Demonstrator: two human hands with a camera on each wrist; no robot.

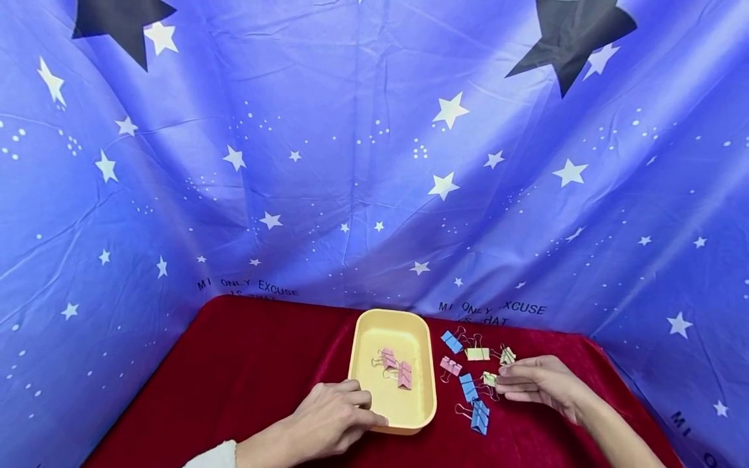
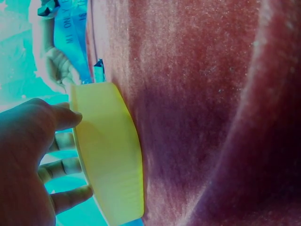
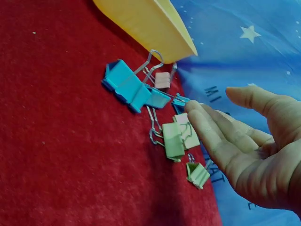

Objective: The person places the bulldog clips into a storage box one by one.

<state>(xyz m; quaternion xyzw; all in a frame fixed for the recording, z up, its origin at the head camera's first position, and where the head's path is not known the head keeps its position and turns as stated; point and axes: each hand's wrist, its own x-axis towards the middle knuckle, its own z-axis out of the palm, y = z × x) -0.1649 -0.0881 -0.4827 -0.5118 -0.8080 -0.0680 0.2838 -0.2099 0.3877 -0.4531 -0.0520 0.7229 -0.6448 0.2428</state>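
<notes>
My left hand (image 1: 336, 416) holds the rim of a yellow plastic tray (image 1: 392, 426) at its near left corner. In the left wrist view the thumb (image 2: 70, 117) lies against the outer wall, with the other fingers at the rim. Two pink binder clips (image 1: 404, 375) lie inside the tray. My right hand (image 1: 541, 387) is right of the tray beside yellow-green binder clips (image 1: 478, 353). In the right wrist view its thumb stands apart from the outstretched fingers, and I see nothing held between them. Whether the fingertips touch a clip is hard to tell.
Three blue binder clips (image 1: 480, 416) and one pink binder clip (image 1: 450, 366) lie between the tray and my right hand. Dark red cloth (image 1: 246, 364) covers the table. A blue star-printed curtain (image 1: 351, 162) rises behind it and along both sides.
</notes>
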